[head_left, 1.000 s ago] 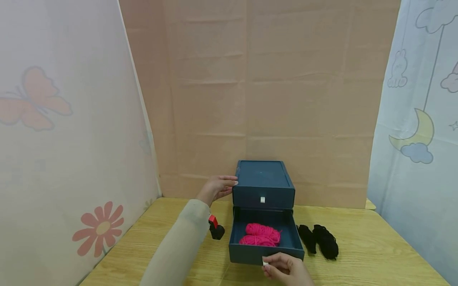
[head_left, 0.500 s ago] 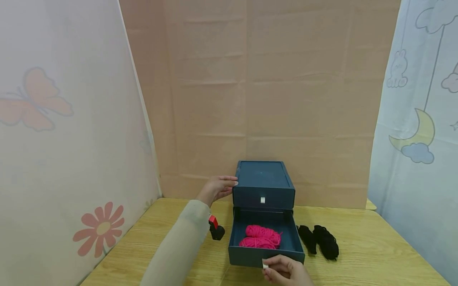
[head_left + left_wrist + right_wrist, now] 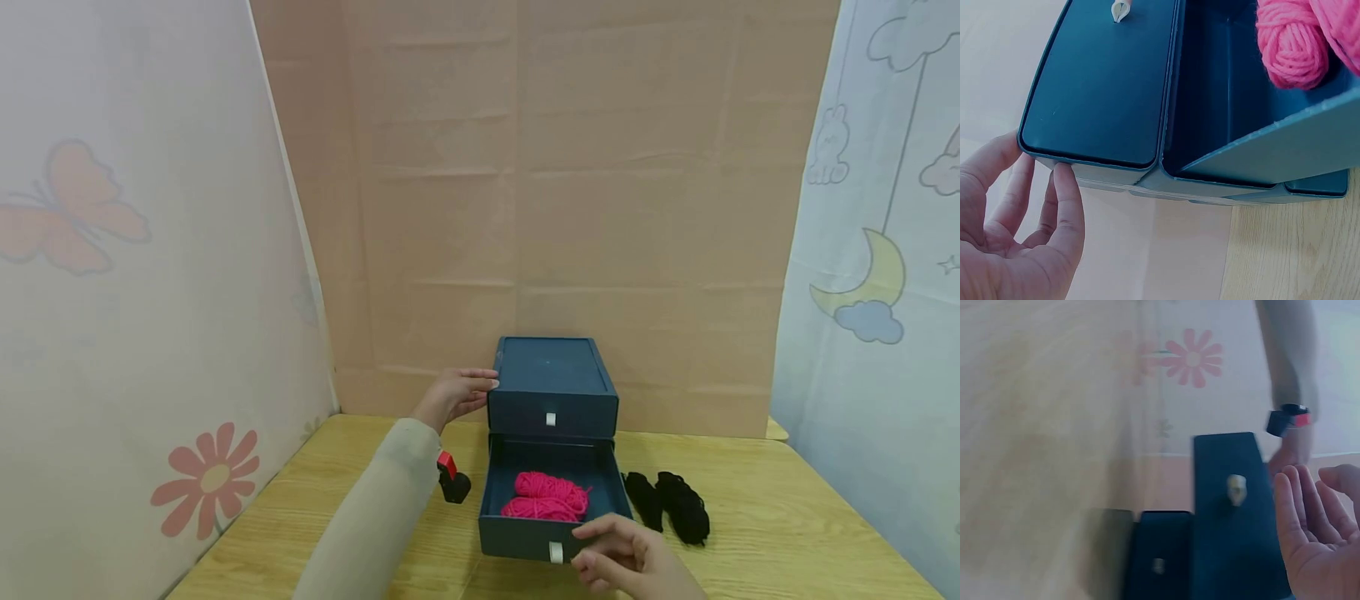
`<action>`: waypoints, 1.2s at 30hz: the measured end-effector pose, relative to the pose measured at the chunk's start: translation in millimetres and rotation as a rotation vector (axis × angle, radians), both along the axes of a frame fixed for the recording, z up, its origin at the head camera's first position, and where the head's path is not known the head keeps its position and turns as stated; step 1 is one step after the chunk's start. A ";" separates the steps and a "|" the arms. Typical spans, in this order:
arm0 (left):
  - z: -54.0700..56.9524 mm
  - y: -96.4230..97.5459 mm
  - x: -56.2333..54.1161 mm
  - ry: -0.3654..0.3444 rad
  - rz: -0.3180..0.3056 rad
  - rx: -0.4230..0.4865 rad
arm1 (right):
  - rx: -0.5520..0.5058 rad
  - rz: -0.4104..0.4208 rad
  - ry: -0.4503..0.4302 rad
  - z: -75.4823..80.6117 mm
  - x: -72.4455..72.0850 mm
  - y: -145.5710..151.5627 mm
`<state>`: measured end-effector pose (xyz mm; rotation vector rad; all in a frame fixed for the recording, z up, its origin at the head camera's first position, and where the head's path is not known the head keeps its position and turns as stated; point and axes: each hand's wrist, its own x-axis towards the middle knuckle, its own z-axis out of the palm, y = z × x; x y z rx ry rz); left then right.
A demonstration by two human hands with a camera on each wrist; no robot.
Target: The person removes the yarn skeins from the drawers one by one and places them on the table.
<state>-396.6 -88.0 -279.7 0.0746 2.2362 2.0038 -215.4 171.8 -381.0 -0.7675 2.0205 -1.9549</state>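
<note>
A dark blue drawer cabinet [image 3: 551,367] stands against the back screen. Its lower drawer [image 3: 517,537] is pulled out, with two bundles of pink yarn [image 3: 546,497] lying inside. At the cabinet's upper left side rests my left hand [image 3: 453,396]; in the left wrist view its extended fingers [image 3: 1067,200] touch the edge of the upper unit. Just right of the white pull tab [image 3: 556,552] on the drawer front is my right hand [image 3: 626,562], apart from the tab. Its fingers are loosely bent with nothing between them.
Two black yarn bundles [image 3: 681,508] lie on the wooden table [image 3: 780,533] right of the drawer. A black and red wrist device [image 3: 452,477] shows beside the left sleeve [image 3: 375,517]. Printed curtains [image 3: 225,292] flank the workspace on both sides.
My right hand has let go of the pull tab and moved slightly right. Between the two earlier frames the drawer came a little further forward. My left hand has stayed in place.
</note>
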 end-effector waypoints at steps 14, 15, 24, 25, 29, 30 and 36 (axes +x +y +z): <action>0.9 0.6 0.9 -0.006 -0.008 -0.004 | 0.070 -0.275 0.163 69.1 -22.7 8.7; 1.2 0.7 1.3 -0.007 -0.012 -0.002 | 0.067 -0.276 0.169 70.9 -27.5 8.3; 2.7 0.5 4.9 0.009 -0.031 -0.003 | 0.143 -0.223 0.140 71.9 -69.5 2.5; 2.6 0.9 4.1 0.005 -0.030 -0.001 | 0.159 -0.210 0.131 69.7 -73.6 2.5; 0.5 3.1 0.2 -0.004 -0.027 -0.008 | 0.216 -0.177 0.098 59.5 -87.6 2.5; -0.1 3.8 -0.9 -0.003 -0.027 -0.013 | 0.228 -0.173 0.093 57.0 -90.7 2.2; -2.5 6.4 -5.2 -0.001 -0.035 -0.015 | 0.289 -0.141 0.066 44.8 -105.2 -1.6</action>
